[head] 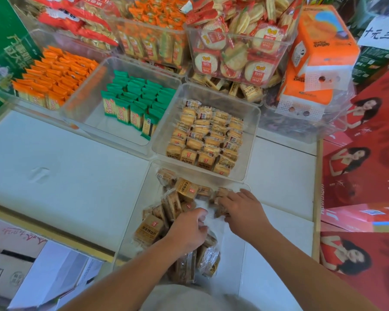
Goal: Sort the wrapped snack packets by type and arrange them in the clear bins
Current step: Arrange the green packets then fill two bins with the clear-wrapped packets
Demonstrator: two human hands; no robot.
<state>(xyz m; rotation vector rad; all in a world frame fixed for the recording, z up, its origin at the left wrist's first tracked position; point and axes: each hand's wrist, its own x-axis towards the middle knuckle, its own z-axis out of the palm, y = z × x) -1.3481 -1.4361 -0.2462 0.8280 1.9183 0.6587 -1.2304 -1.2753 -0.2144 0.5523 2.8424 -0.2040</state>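
A near clear bin (144,187) holds a loose heap of tan wrapped snack packets (186,189). Both my hands are down inside it. My left hand (189,227) is curled over packets in the middle of the heap; what its fingers hold is hidden. My right hand (240,209) lies with fingers spread on packets at the bin's right side. Behind it, a second clear bin (252,135) holds neat rows of the same tan packets (204,140).
A bin of green packets (135,102) and a bin of orange packets (54,77) stand to the left. Stacked bins of rice crackers (234,48) fill the back. An orange carton (319,55) and red boxes (364,176) sit right. White tabletop (54,158) lies left.
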